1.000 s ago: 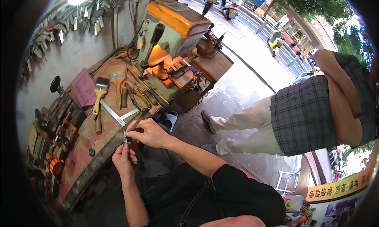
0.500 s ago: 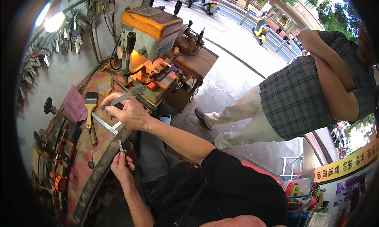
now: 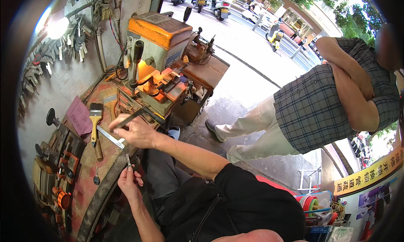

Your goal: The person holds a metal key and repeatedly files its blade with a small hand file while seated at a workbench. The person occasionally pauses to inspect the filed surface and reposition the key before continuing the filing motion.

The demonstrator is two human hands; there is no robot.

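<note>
My right hand (image 3: 136,133) is closed around a dark flat file (image 3: 129,118), its fingers wrapped over the near end. The file slants up toward the key-cutting machine. Nearer my lap, my left hand (image 3: 129,182) pinches a small silver key (image 3: 128,160) with its blade pointing up and away from the fingers. File and key are apart. Beside my right hand, a silver caliper (image 3: 110,136) lies on the worn red bench (image 3: 110,171). A key with a dark head (image 3: 97,177) rests on the bench left of my left hand.
An orange-topped key machine (image 3: 160,29) stands at the back of the bench. Brushes, one a yellow-handled paintbrush (image 3: 95,120), lie near a pink card (image 3: 79,115). Another key cutter (image 3: 61,174) is at left. A person in a plaid shirt (image 3: 313,103) stands with arms folded.
My right hand has come nearer to me with the file, which is turned and tilted differently. My left hand keeps its pinch on the key. The view has shifted slightly.
</note>
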